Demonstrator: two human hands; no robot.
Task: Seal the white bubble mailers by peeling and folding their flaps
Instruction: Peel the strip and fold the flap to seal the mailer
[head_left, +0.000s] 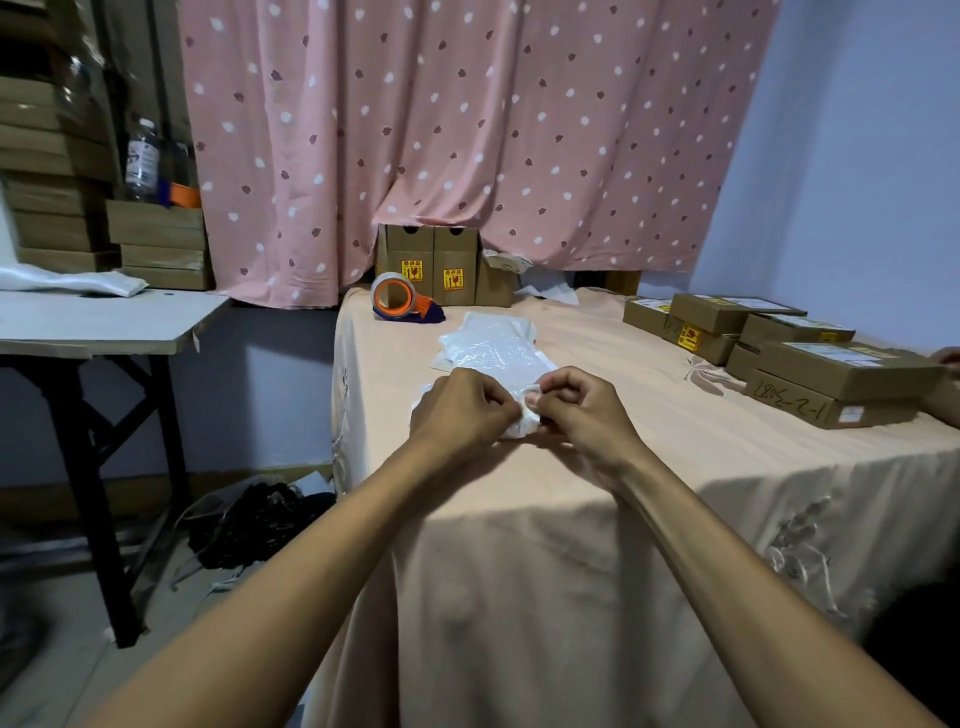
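Note:
A white bubble mailer (521, 422) lies on the peach tablecloth (571, 519) near the table's middle, mostly covered by my hands. My left hand (464, 410) has its fingers curled on the mailer's left part. My right hand (574, 408) pinches the mailer's near edge between thumb and fingers, right beside the left hand. Behind them a stack of white bubble mailers (493, 340) lies flat. The flap and its strip are hidden under my fingers.
An orange tape dispenser (402, 304) sits at the table's back left, before upright cardboard boxes (431, 265). Flat brown parcels (810, 358) are stacked at the right, where another person's hand (948, 358) shows. A grey side table (98, 322) stands left.

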